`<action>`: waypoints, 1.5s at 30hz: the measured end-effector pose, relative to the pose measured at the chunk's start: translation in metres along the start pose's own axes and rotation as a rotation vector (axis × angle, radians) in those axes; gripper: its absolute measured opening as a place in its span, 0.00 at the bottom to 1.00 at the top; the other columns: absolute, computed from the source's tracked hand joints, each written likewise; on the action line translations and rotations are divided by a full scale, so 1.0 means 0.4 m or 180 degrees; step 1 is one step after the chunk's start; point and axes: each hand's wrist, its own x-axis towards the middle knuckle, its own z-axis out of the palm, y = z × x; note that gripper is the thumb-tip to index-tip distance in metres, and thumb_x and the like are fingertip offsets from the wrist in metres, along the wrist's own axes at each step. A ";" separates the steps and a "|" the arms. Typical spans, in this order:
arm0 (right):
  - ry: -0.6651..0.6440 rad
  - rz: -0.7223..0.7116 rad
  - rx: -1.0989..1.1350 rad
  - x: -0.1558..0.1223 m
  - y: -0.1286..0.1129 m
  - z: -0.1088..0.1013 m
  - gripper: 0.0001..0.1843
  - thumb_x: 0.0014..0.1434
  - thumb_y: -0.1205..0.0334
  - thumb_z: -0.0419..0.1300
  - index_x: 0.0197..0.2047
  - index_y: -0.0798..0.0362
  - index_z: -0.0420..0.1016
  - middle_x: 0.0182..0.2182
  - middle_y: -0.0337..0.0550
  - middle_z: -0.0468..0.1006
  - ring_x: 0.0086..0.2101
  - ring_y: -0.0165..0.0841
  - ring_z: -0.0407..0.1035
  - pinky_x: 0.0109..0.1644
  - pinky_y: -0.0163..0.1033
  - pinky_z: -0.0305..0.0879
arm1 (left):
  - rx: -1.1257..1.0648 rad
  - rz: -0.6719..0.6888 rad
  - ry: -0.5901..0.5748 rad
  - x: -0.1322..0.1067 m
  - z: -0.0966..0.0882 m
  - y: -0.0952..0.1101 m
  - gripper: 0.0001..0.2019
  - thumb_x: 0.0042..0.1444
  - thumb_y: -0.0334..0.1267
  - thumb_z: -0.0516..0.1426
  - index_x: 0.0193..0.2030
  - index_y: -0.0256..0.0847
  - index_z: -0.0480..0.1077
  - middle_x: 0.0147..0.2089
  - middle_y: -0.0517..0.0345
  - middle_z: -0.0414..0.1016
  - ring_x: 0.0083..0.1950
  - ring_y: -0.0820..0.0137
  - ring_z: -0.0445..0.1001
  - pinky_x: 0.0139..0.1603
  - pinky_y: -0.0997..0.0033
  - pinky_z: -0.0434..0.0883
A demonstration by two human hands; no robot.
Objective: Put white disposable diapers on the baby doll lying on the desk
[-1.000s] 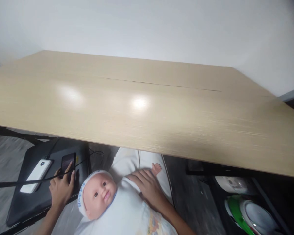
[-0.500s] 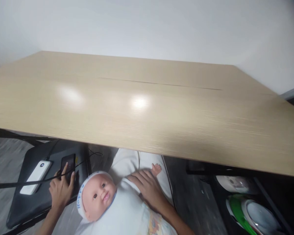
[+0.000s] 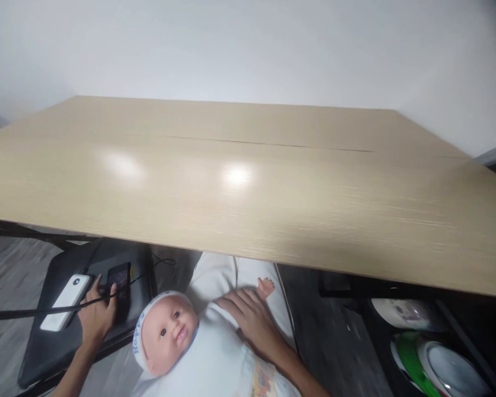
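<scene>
A baby doll [image 3: 215, 347] in a white top and a lettered headband lies face up across my lap. My right hand [image 3: 250, 314] is wrapped over its near side and arm, fingers close together, holding it against my legs. The doll's small hand shows just beyond my fingers. On the left, my left hand [image 3: 97, 317] is open above a black seat, thumb and forefinger apart. It is beside a dark phone [image 3: 119, 278], and nothing shows between the fingers. A white phone-like device [image 3: 66, 303] lies to its left.
A wooden table [image 3: 248, 204] spans the view above my lap, its front edge over my knees. A black cable [image 3: 25, 315] runs across in front of the seat [image 3: 62, 353]. At lower right, a green-and-white round object [image 3: 413, 358] lies on a dark shelf.
My left hand has drawn back to the left, off the dark phone's screen. My right hand keeps its place on the doll. The view has shifted slightly.
</scene>
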 end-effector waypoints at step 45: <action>-0.0111 0.0007 0.0140 -0.003 0.001 -0.012 0.21 0.72 0.74 0.64 0.63 0.48 0.75 0.51 0.40 0.83 0.48 0.41 0.70 0.54 0.45 0.58 | 0.0608 0.0402 -0.0229 -0.105 0.035 -0.009 0.41 0.76 0.65 0.35 0.76 0.38 0.67 0.77 0.31 0.59 0.68 0.32 0.67 0.66 0.31 0.70</action>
